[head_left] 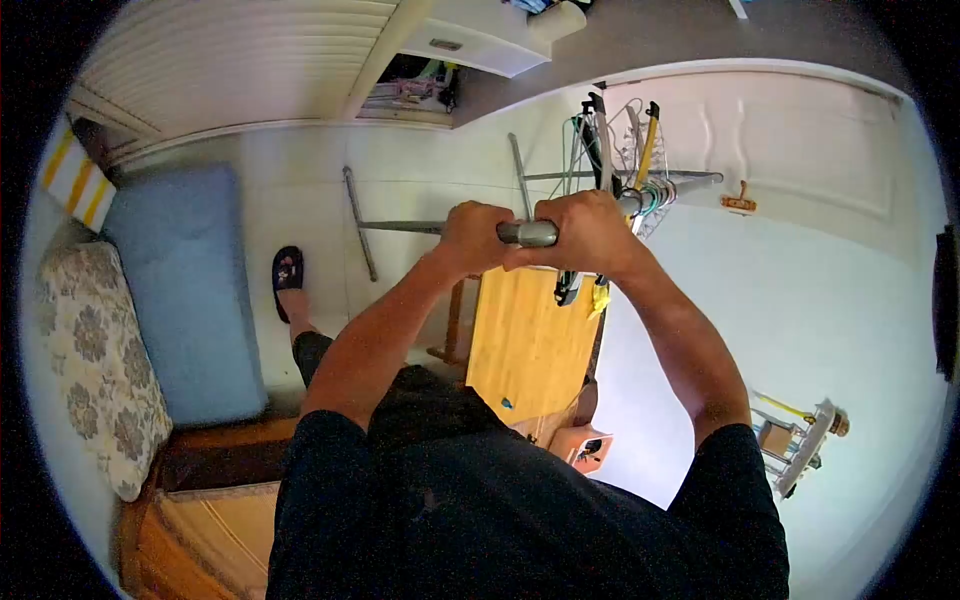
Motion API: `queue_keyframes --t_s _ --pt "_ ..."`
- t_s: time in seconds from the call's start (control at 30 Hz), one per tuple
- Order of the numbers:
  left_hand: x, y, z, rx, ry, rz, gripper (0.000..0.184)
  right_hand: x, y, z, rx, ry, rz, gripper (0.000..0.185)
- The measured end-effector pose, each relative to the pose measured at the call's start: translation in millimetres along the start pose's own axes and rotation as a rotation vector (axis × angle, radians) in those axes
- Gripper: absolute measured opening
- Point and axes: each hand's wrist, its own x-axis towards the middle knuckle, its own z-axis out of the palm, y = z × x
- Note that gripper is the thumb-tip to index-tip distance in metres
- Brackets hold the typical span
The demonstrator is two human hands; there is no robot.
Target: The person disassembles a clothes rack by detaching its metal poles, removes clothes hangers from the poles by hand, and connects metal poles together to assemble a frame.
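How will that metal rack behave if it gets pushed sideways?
The metal rack should stay stiff: its bars look like straight tubing. It may feel heavier toward the hangers bunched beyond the right hand. Those seem only hung on, so they could swing or slide.

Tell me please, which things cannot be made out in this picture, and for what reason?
Head view: the metal bar inside the left hand and right hand, covered by their grip.
Head view: the number of clustered hangers; they overlap one another.
Head view: the small blue item on the wooden tabletop; too small.
Head view: the dark object far right, cut by the border.
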Motion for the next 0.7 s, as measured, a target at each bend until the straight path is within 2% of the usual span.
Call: queue_keyframes --t_s 0.13,0.2,0.3,0.33,0.37,0.43,0.5,0.6,0.7 --pt "1 -4 13 0.123 0.088 0.032 0.036 -1 -3 -4 0.018 0.02 0.003 0.06" --pt "-2 -1 18 -0.061 0.285 0.101 0.027 -1 -4 -7 0.018 -0.046 0.049 0.062" --pt "-1 2 14 0.031 0.206 0.041 0.023 -2 -5 -9 0.136 -0.016 0.048 0.064" --pt "-1 2 12 0.035 0.205 0.053 0.023 -1 -8 -22 0.198 -0.169 0.118 0.066" --pt "0 1 10 -0.006 0.192 0.042 0.022 -3 -3 -26 0.195 -0.158 0.122 0.066" --pt "-1 0 10 -0.046 0.177 0.035 0.02 -11 10 -30 0.312 0.004 -0.061 0.068" --pt "0 -3 9 0.005 0.125 0.016 0.016 -17 24 -30 0.262 -0.018 -0.064 0.07" --pt "-1 -5 10 -0.001 0.134 0.04 0.012 -24 34 -24 0.247 -0.049 0.023 0.059" --pt "-1 -1 6 0.005 0.102 -0.014 0.013 -27 28 -18 0.162 -0.029 -0.009 0.06"
